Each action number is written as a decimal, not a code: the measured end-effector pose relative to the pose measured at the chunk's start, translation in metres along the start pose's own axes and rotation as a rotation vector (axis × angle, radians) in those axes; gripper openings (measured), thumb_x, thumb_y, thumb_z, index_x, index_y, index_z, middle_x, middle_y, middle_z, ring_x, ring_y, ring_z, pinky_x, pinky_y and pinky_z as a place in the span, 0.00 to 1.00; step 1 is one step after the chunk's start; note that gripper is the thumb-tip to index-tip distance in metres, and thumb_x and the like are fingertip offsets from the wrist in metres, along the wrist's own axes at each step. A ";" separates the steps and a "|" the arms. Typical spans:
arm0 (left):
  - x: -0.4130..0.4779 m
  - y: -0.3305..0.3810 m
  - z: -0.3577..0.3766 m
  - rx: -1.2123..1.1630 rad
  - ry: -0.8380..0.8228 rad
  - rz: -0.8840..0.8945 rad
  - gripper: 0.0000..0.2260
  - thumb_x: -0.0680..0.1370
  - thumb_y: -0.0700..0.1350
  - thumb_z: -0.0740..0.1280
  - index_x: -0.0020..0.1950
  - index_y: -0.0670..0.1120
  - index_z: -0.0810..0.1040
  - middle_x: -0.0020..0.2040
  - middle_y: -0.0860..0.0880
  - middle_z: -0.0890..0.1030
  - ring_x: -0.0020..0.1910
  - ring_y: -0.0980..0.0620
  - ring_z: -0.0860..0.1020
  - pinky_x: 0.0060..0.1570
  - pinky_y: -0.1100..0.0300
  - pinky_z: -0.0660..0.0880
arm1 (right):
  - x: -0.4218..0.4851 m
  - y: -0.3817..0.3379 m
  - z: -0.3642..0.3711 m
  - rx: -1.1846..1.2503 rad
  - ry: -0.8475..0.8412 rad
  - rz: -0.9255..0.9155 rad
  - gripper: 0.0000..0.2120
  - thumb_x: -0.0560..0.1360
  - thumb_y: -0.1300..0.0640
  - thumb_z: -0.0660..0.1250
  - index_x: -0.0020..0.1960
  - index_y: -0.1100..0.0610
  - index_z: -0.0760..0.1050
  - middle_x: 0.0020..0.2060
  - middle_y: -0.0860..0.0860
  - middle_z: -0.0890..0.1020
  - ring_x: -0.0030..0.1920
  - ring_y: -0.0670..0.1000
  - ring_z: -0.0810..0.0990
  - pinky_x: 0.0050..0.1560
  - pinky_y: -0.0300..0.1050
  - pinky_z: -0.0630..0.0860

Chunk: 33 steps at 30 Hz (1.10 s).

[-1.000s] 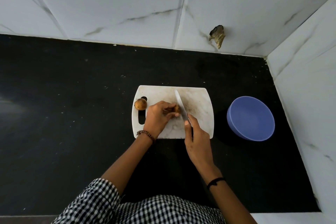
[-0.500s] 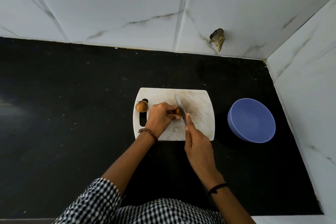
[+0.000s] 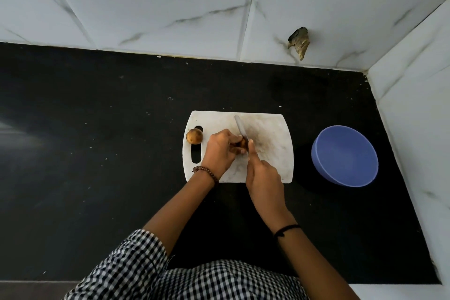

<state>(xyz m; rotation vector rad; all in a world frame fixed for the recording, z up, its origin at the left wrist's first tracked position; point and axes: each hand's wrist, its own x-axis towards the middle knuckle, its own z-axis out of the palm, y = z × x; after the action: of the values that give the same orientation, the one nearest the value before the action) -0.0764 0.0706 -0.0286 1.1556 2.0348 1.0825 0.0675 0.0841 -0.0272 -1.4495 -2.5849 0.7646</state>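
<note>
A white cutting board (image 3: 270, 153) lies on the black counter. My left hand (image 3: 220, 151) grips a small brown round fruit or vegetable (image 3: 242, 145) on the board's middle; most of it is hidden under my fingers. My right hand (image 3: 264, 178) holds a knife (image 3: 241, 129), with the forefinger stretched along its back. The blade lies against the right side of the held piece and points away from me. A second brown round piece (image 3: 194, 136) sits at the board's left end, beside the handle slot.
A blue bowl (image 3: 344, 156) stands on the counter right of the board and looks empty. White marble-tiled walls close the back and right sides. The black counter (image 3: 97, 153) stretches wide to the left. A brownish lump (image 3: 299, 42) sticks to the back wall.
The knife has slid a little toward me along the held piece, and my right hand has drawn closer to the left hand. The left hand stays put.
</note>
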 end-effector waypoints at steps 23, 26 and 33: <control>-0.004 -0.008 0.006 -0.012 0.131 0.019 0.07 0.74 0.36 0.72 0.50 0.37 0.83 0.47 0.47 0.81 0.39 0.65 0.76 0.43 0.80 0.70 | -0.010 0.001 -0.001 -0.235 -0.062 -0.020 0.35 0.84 0.56 0.56 0.79 0.48 0.34 0.45 0.53 0.73 0.37 0.49 0.71 0.37 0.44 0.72; -0.002 -0.010 0.006 0.003 0.142 0.019 0.06 0.73 0.38 0.73 0.50 0.40 0.84 0.47 0.46 0.82 0.44 0.57 0.80 0.49 0.74 0.74 | -0.022 0.003 -0.004 -0.218 -0.067 0.008 0.35 0.84 0.57 0.57 0.81 0.47 0.37 0.42 0.51 0.70 0.37 0.49 0.71 0.39 0.45 0.73; -0.003 -0.008 0.005 0.011 0.112 -0.016 0.13 0.71 0.42 0.76 0.53 0.40 0.83 0.50 0.45 0.82 0.49 0.52 0.81 0.52 0.66 0.77 | -0.052 0.011 -0.017 -0.231 -0.083 0.051 0.31 0.84 0.55 0.55 0.81 0.46 0.42 0.42 0.51 0.72 0.38 0.52 0.75 0.39 0.49 0.73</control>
<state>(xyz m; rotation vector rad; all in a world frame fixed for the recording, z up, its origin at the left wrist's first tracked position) -0.0746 0.0673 -0.0381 1.1043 2.1344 1.1533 0.1097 0.0528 -0.0088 -1.5807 -2.7881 0.5564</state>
